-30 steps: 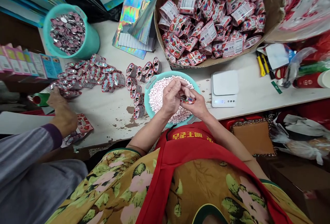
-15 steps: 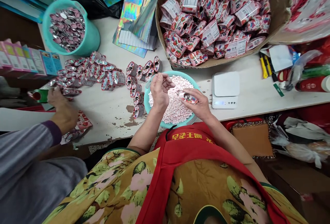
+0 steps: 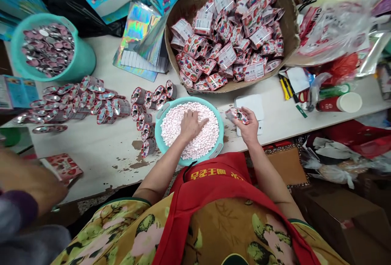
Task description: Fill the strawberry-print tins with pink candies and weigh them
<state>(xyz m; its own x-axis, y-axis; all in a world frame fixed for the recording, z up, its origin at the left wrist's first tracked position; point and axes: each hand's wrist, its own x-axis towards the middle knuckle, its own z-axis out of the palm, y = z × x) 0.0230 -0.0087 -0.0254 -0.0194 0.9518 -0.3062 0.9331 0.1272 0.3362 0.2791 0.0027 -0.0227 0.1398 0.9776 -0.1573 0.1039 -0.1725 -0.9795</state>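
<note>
My left hand (image 3: 191, 126) rests in the pale pink candies (image 3: 171, 120) that fill a teal basin (image 3: 220, 123), its fingers spread and partly sunk among them. To the right of the basin, my right hand (image 3: 249, 125) grips a small strawberry-printed container (image 3: 237, 115) with a hole facing up. That container is held over the white scale (image 3: 252, 104), which it and the hand partly cover. Several similar containers (image 3: 148, 130) stand in rows just left of the basin.
Behind the basin is a cardboard box (image 3: 175, 69) heaped with printed containers. A teal bucket (image 3: 87, 59) of small lids stands back left. A co-worker's blurred hand (image 3: 33, 175) is at the left edge. Knives (image 3: 285, 88) lie on the right.
My left hand has gone down into the candies. My right hand has moved right with the container, from over the basin to the scale. The co-worker's hand has shifted toward the lower left.
</note>
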